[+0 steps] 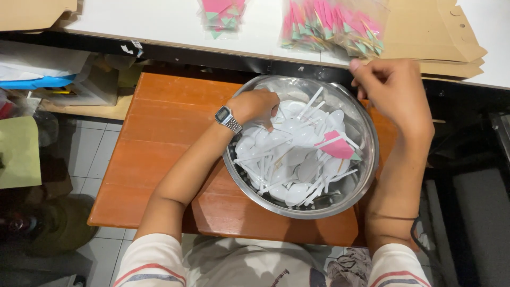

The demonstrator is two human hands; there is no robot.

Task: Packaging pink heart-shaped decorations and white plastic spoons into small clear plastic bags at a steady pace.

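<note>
Head view, looking straight down: a metal bowl (366, 159) is seen on an orange wooden stool (164, 138), pushed up against a white table (159, 24). Bowl is filled w/ white plastic spoons (287, 159), piled loosely in all directions. A small pink packet (336, 146) w/ green bits is lying on top of the spoons, right of the bowl's middle.

Left hand (258, 106) is held inside the bowl at its upper left, fingers curled down into the pile and touching the spoons; whether one is actually pinched can't be told, since the fingertips are hidden. A metal wristwatch (227, 118) is worn on that wrist.

Right hand (396, 90) is raised over the bowl's upper right rim, at the table edge. Its fingers are bent and drawn together near a heap of clear bags (334, 24) stuffed w/ pink and green pieces; contact w/ the bags can't be made out, and nothing is clearly seen in its grasp.

A second, smaller bundle of the same bags (220, 13) is set further left on the table. Flat brown cardboard pieces (435, 37) are stacked at the table's right side, partly under the heap. Tiled floor (101, 151) is visible left of the stool.
</note>
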